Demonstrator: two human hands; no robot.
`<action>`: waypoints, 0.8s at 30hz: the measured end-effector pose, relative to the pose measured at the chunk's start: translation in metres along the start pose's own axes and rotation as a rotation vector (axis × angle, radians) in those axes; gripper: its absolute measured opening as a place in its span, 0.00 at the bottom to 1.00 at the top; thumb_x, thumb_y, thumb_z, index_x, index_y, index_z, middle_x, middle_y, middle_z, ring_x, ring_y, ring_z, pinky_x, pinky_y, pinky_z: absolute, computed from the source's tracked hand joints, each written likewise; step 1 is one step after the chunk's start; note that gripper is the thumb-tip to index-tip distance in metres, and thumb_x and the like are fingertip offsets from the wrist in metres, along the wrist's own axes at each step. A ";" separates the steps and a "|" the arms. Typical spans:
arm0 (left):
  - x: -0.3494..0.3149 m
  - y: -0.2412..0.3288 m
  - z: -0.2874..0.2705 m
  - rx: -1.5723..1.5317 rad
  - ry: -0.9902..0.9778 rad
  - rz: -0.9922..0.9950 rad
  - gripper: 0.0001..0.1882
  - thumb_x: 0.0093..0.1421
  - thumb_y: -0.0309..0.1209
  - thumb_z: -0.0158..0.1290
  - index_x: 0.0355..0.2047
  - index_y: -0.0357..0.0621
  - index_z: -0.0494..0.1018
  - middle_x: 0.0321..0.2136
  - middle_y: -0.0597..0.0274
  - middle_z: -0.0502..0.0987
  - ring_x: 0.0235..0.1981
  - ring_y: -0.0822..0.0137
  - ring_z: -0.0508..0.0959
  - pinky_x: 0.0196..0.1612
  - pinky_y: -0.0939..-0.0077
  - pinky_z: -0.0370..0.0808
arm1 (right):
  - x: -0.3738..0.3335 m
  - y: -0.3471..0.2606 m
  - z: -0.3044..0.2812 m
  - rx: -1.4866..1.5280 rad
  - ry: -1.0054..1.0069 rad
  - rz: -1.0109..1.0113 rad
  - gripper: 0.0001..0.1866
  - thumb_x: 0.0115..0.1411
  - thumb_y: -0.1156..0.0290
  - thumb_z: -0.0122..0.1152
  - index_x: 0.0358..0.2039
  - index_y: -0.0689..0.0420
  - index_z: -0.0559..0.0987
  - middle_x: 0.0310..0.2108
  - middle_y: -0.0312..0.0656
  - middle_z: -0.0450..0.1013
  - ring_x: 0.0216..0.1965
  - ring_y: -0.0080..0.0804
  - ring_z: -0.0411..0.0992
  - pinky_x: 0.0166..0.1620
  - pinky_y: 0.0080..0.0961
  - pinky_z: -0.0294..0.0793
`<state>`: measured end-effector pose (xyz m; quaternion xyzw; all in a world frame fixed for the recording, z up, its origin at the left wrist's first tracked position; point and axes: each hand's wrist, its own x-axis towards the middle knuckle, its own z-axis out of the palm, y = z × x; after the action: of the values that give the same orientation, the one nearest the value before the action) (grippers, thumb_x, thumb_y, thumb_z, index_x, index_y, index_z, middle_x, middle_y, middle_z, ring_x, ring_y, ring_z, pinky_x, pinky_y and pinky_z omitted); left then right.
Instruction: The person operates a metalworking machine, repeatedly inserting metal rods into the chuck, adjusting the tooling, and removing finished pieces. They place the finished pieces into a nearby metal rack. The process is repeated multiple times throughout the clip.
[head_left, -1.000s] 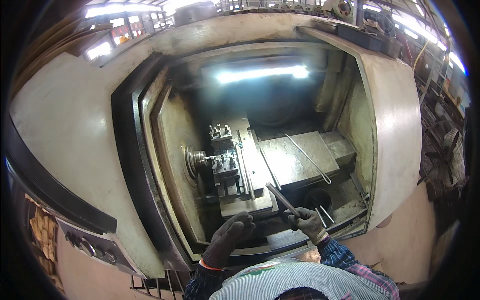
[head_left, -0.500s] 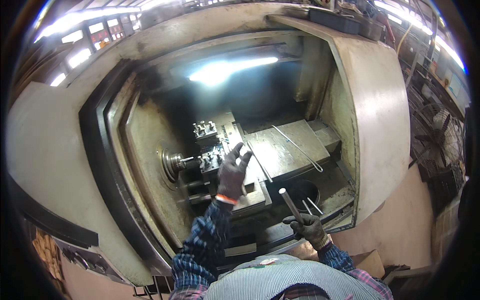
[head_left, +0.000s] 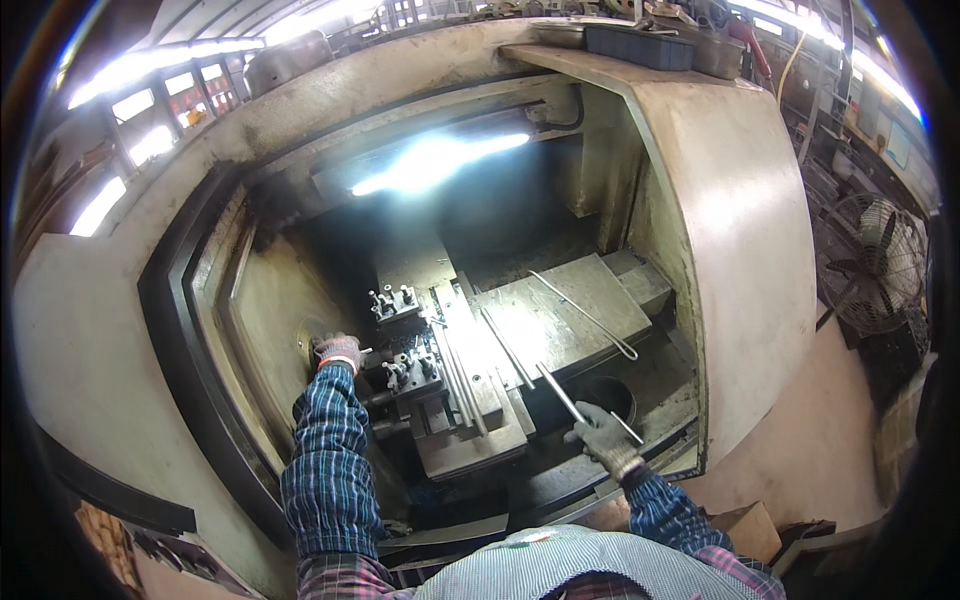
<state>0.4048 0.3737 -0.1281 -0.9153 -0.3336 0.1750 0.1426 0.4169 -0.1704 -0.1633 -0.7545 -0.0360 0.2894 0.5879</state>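
Observation:
My left hand (head_left: 338,350), in a grey knit glove, reaches to the spindle chuck on the lathe's left wall. Its fingers curl over the chuck and hide most of it; a short bright workpiece end (head_left: 366,352) pokes out beside the hand. My right hand (head_left: 606,442), also gloved, is closed round a metal bar (head_left: 562,392), which slants up and left from the fist over the near side of the machine bed. To the right of my left hand stand two tool holder blocks (head_left: 412,370) (head_left: 394,302) with upright bolts.
Thin rods (head_left: 458,385) lie along the slide; another rod (head_left: 508,346) and a long bent rod (head_left: 590,318) rest on the flat metal cover (head_left: 560,300). A dark round bucket (head_left: 612,395) sits behind my right hand. The machine's housing (head_left: 740,250) rises at right, with a fan (head_left: 872,262) beyond.
My left hand has moved left from above the slide to the chuck, uncovering the rods on the slide. My right hand still holds the bar, now tilted lower and further left.

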 end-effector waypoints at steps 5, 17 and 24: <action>-0.007 0.007 -0.021 0.115 -0.160 0.077 0.20 0.68 0.41 0.50 0.56 0.53 0.78 0.59 0.57 0.76 0.62 0.47 0.73 0.56 0.22 0.67 | 0.042 -0.015 0.002 0.153 -0.045 0.065 0.36 0.62 0.76 0.62 0.70 0.60 0.62 0.41 0.40 0.79 0.26 0.20 0.73 0.26 0.15 0.74; 0.004 0.057 -0.075 -0.247 -0.156 0.551 0.19 0.52 0.44 0.61 0.42 0.50 0.84 0.42 0.54 0.84 0.44 0.53 0.84 0.47 0.59 0.80 | 0.075 -0.103 0.007 0.501 -0.266 -0.367 0.37 0.63 0.84 0.60 0.71 0.66 0.56 0.64 0.52 0.64 0.58 0.34 0.72 0.57 0.23 0.76; -0.038 0.164 -0.143 -0.347 0.141 0.674 0.19 0.62 0.49 0.54 0.43 0.51 0.82 0.37 0.53 0.84 0.40 0.50 0.84 0.46 0.55 0.79 | 0.144 -0.115 0.037 0.460 -0.102 -0.412 0.17 0.69 0.76 0.58 0.58 0.61 0.75 0.50 0.40 0.77 0.46 0.27 0.78 0.47 0.24 0.83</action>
<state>0.5285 0.2072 -0.0526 -0.9939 -0.0278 0.0896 -0.0571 0.5517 -0.0466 -0.1204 -0.5629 -0.1511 0.2024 0.7870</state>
